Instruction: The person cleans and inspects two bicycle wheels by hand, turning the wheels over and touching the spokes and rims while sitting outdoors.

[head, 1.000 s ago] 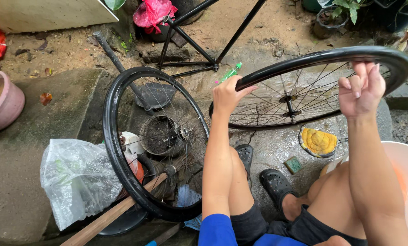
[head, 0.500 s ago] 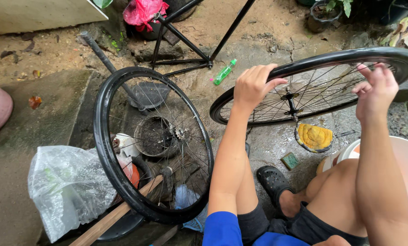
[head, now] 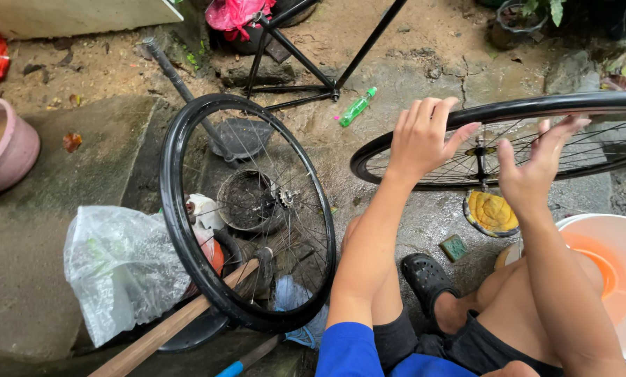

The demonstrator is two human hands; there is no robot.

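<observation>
Head view, looking down at wet concrete ground (head: 411,77). Bicycle wheel (head: 536,112) held near-horizontal above knees, tyre uppermost at near edge, prob. so the rim can be felt along its length. Left hand (head: 421,143) curled over the tyre, fingers draped on top, thumb spread toward the spokes: grip loose, resting rather than clamped. Right hand (head: 533,167) open wide, palm toward rim, fingertips touching or just off the tyre; cannot tell which, holding nothing. Second wheel (head: 246,209) upright to the left, propped against clutter incl. small pot (head: 246,199) and wooden handle (head: 180,321), kept off to the side. Plastic bag (head: 121,269) beside it. Green bottle (head: 357,107) lying near black stand (head: 306,56). Yellow sponge in dish (head: 491,213) and orange basin (head: 606,272) under wheel, close at hand. Pink pot (head: 5,143) far left.
</observation>
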